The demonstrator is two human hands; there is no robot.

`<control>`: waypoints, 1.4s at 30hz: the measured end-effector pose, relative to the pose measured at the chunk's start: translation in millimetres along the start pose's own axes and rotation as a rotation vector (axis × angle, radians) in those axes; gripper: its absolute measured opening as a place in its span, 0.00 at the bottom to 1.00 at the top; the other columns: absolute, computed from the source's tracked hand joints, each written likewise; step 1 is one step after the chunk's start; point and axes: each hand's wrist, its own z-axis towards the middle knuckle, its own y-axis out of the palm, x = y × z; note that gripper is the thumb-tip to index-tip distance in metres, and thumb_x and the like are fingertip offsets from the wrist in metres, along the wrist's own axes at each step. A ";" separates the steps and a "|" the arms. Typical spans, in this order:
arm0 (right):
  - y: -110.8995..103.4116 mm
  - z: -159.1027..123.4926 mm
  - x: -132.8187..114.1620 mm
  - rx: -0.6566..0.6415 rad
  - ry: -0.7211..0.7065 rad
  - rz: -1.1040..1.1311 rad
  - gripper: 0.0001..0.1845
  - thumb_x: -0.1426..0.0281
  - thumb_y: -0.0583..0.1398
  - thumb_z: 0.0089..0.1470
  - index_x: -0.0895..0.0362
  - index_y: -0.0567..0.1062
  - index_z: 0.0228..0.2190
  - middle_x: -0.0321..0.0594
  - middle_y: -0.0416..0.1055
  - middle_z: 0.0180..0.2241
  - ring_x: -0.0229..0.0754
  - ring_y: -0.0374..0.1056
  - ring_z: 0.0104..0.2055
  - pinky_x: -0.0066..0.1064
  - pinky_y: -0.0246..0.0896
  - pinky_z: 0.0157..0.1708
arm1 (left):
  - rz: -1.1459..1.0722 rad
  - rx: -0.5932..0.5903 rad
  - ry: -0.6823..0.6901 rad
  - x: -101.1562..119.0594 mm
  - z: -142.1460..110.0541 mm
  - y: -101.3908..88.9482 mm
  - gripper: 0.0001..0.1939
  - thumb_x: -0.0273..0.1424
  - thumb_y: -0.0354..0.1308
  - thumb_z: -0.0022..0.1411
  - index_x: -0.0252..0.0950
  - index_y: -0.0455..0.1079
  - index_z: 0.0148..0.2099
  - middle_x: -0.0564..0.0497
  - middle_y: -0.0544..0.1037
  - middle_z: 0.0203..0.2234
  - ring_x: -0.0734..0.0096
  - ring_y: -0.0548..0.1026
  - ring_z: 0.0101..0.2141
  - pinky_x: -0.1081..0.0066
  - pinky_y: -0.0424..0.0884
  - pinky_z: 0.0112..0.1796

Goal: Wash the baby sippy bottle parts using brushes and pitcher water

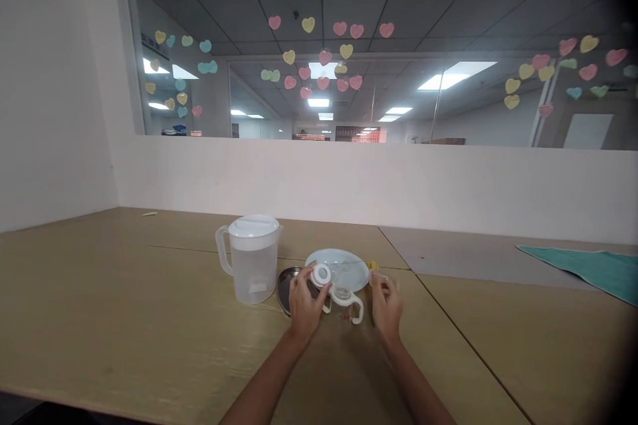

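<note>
My left hand (305, 302) grips a white ring-shaped bottle cap (321, 274), its round opening facing me. Between my hands a clear baby bottle (343, 305) with white side handles stands upright on the table, its mouth uncovered. To the right of the bottle, my right hand (387, 305) is closed in a pinch; a small pale or clear piece seems to be at its fingertips, too small to name. A small yellow item (373, 266) shows just beyond those fingers. Behind the bottle lies a pale blue plate (319, 256) with clear small parts on it.
A lidded translucent pitcher (254, 265) stands left of my hands. Beside it a round metal tray (285, 289) is partly hidden by my left hand. A green cloth (588, 269) lies at far right. The table (149, 319) meets a white wall (349, 186) below a window.
</note>
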 end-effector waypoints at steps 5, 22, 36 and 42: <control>11.0 6.3 29.9 -0.146 -0.028 -0.140 0.24 0.54 0.60 0.43 0.58 0.76 0.37 0.41 0.68 0.29 0.41 0.63 0.28 0.34 0.61 0.32 | 0.065 -0.077 -0.076 -18.7 3.6 5.9 0.18 0.40 0.53 0.60 0.37 0.63 0.50 0.43 0.69 0.50 0.58 0.67 0.51 0.58 0.62 0.49; 9.6 6.6 36.5 -0.332 -0.170 -0.146 0.21 0.54 0.54 0.51 0.56 0.79 0.30 0.47 0.72 0.41 0.50 0.63 0.47 0.41 0.54 0.49 | 0.312 -0.164 -0.153 -24.1 3.7 14.5 0.14 0.41 0.52 0.60 0.43 0.72 0.43 0.46 0.72 0.45 0.57 0.66 0.49 0.53 0.55 0.49; 1.2 -11.1 15.0 -0.340 -0.579 -0.374 0.24 0.61 0.47 0.61 0.57 0.67 0.18 0.36 0.64 0.21 0.39 0.59 0.28 0.31 0.50 0.34 | 0.425 0.322 -0.160 -28.8 21.3 -22.8 0.23 0.37 0.49 0.62 0.34 0.60 0.57 0.36 0.57 0.57 0.49 0.55 0.57 0.45 0.47 0.54; 5.6 -13.7 15.6 -0.383 -0.660 -0.404 0.24 0.62 0.48 0.60 0.56 0.65 0.16 0.35 0.62 0.19 0.38 0.57 0.26 0.32 0.47 0.33 | 0.348 0.521 -0.450 -53.9 33.0 -42.8 0.46 0.47 0.58 0.53 0.33 0.40 0.65 0.31 0.50 0.60 0.35 0.52 0.57 0.40 0.53 0.51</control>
